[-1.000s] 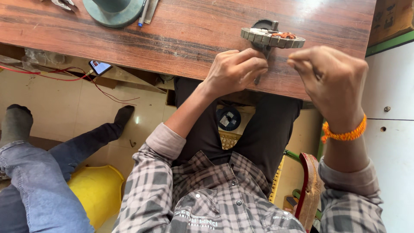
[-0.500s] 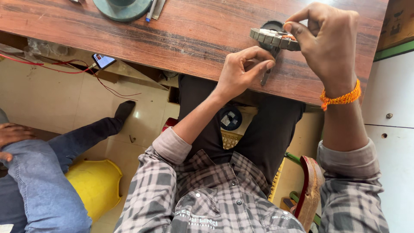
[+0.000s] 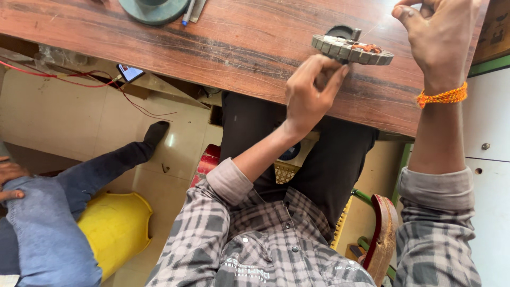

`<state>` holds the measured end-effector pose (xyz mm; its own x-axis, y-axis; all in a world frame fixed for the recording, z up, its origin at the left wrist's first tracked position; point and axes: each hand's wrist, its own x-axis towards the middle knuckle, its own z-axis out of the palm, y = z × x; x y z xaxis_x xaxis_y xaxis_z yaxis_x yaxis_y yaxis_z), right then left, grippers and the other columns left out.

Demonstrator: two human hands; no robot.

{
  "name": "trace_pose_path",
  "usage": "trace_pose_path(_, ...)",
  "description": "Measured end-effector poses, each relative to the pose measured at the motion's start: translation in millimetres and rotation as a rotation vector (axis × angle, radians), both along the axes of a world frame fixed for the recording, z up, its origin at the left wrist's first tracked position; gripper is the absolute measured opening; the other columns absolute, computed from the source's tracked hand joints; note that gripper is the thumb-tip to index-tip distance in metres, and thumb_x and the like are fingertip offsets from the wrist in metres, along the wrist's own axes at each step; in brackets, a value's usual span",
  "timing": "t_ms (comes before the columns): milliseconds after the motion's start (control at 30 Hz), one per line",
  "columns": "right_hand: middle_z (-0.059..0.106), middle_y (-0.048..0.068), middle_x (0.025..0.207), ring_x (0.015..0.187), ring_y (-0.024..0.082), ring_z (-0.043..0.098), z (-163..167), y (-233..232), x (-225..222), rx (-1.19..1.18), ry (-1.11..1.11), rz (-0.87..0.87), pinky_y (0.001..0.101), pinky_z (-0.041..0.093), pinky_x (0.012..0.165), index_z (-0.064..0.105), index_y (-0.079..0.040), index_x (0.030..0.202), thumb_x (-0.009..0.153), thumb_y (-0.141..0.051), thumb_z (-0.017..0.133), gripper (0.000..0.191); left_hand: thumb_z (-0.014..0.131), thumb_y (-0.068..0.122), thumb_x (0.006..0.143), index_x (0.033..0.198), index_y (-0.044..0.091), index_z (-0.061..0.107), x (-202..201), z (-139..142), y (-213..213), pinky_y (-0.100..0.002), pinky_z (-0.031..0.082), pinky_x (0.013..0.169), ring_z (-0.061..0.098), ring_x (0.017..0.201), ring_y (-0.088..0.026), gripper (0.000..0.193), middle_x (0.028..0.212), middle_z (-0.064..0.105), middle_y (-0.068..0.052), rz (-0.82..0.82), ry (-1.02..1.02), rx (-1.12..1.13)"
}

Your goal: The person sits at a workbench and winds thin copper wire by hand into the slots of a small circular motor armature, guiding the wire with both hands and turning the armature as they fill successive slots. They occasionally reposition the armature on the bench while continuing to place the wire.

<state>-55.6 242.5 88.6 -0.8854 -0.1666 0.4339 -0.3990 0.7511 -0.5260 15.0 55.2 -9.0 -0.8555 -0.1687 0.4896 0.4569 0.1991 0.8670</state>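
Note:
My left hand (image 3: pixel 312 91) grips the near edge of a round grey stator (image 3: pixel 351 50) with toothed laminations and copper windings, holding it just above the brown wooden table (image 3: pixel 223 48). My right hand (image 3: pixel 436 33), with an orange thread band on its wrist, is raised to the right of the stator with its fingers curled and thumb pinched. A faint thin wire seems to run from the stator up to those fingers. A small dark shaft stands up behind the stator.
A grey-green round disc (image 3: pixel 153 7) and a pen (image 3: pixel 187 11) lie at the table's far edge. Below are a phone (image 3: pixel 130 72) on a red cord, another person's jeans leg (image 3: pixel 50 223), a yellow stool (image 3: pixel 118 226), and a white cabinet (image 3: pixel 491 159) at right.
My right hand went from the table edge up to the stator, then drew away to the upper right. The left hand kept its grip on the stator.

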Motion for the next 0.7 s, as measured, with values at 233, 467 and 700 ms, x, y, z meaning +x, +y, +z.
trace_pose_path(233,0.059,0.002,0.084,0.073,0.005,0.049,-5.5,35.1,26.9,-0.096,-0.055,-0.077,0.0243,0.038,0.067,0.072,0.003,0.109,0.107,-0.002,0.074,0.006,0.084,0.028,0.092,0.133,0.012,0.062,-53.1,23.3,-49.3,-0.035,0.054,0.092,0.061,0.108,-0.017,0.049,0.127,0.066,0.001,-0.165,0.650,-0.578)
trace_pose_path(467,0.069,-0.002,0.094,0.077,0.000,0.056,52.9,18.0,84.1,-0.286,-0.232,-0.028,0.0156,0.043,0.069,0.071,0.001,0.111,0.112,-0.001,0.069,0.003,0.086,0.029,0.091,0.131,0.022,0.067,-69.1,15.4,-56.8,-0.025,0.059,0.092,0.061,0.095,-0.014,0.045,0.121,0.073,0.008,-0.307,0.530,-0.540)
trace_pose_path(700,0.072,0.009,0.083,0.066,0.010,0.061,72.4,-15.5,123.5,0.090,-0.283,0.058,0.0247,0.045,0.056,0.076,-0.002,0.104,0.097,-0.002,0.075,0.006,0.086,0.032,0.088,0.131,0.026,0.067,-69.5,13.0,-54.2,-0.024,0.059,0.089,0.062,0.093,-0.012,0.047,0.117,0.074,0.011,-0.297,0.494,-0.521)
